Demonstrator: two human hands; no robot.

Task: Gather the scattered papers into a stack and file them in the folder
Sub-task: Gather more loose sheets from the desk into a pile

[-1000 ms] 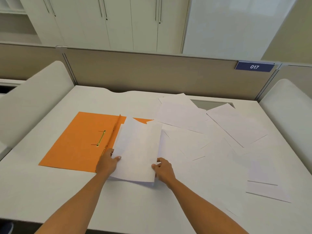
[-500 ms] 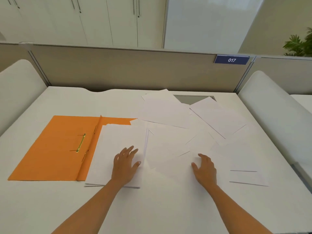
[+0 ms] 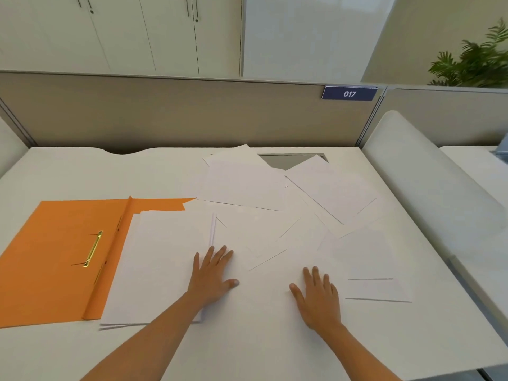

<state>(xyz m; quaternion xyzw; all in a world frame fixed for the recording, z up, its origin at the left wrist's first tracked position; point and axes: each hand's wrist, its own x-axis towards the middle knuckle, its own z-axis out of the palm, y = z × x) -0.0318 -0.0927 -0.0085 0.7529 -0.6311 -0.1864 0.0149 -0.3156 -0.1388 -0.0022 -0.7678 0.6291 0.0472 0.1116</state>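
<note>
An orange folder (image 3: 55,259) lies open at the left of the white desk (image 3: 82,171), its gold fastener (image 3: 93,248) showing. A stack of white papers (image 3: 159,265) lies on the folder's right half. My left hand (image 3: 213,274) rests flat with spread fingers at the stack's right edge. My right hand (image 3: 319,294) lies flat, fingers straight, on a loose sheet near the front. Several scattered white sheets (image 3: 247,185) overlap across the desk's middle and right, one more sheet (image 3: 376,287) lying right of my right hand.
A beige partition (image 3: 192,114) with a blue 017 label (image 3: 349,93) closes the back of the desk. White curved side panels (image 3: 428,182) flank it. A grey cable hatch (image 3: 291,159) sits at the back, partly under paper. A plant (image 3: 478,59) stands far right.
The stack was set down on the folder's right half. Both hands let go and moved right; they now lie flat, the right one on the loose sheets.
</note>
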